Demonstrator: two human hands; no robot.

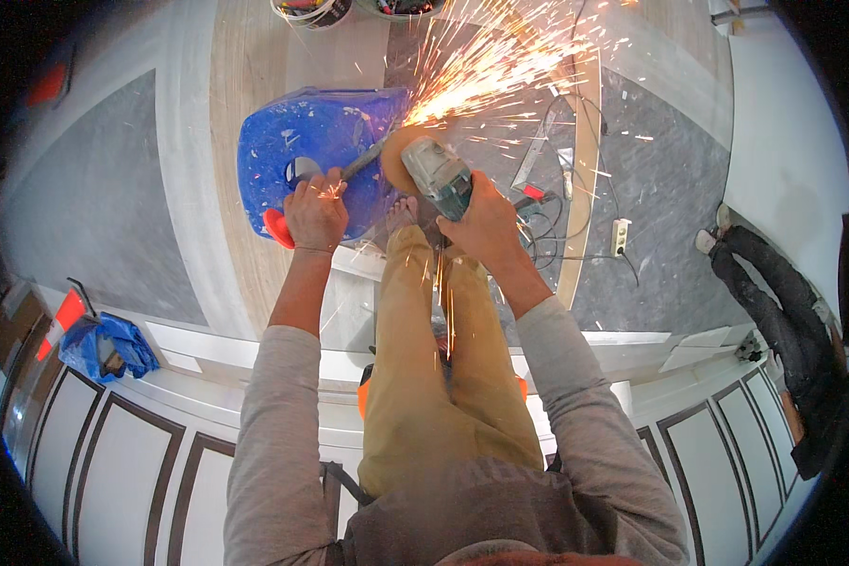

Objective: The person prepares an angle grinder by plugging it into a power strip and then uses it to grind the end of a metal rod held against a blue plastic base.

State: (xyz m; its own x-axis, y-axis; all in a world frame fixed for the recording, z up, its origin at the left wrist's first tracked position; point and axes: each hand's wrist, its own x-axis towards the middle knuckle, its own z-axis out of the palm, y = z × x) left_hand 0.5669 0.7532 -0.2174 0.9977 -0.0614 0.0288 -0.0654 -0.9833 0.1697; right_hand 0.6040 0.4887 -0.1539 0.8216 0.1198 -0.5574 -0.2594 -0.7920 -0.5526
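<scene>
Wrapped round the grinder (439, 177), the right hand (483, 222) sets its disc (401, 162) to the metal bar (362, 161) ahead-left, while the left hand (316, 212) clenches that bar over the blue container (335, 123), likely for steadiness (sparks (486, 71) spraying out beyond both grips!).

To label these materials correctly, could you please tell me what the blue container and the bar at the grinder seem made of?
The blue container looks like plastic, semi-glossy, with moulded, rounded corners. The bar is probably metal, dull grey, since bright sparks fly where it meets the disc.
</scene>
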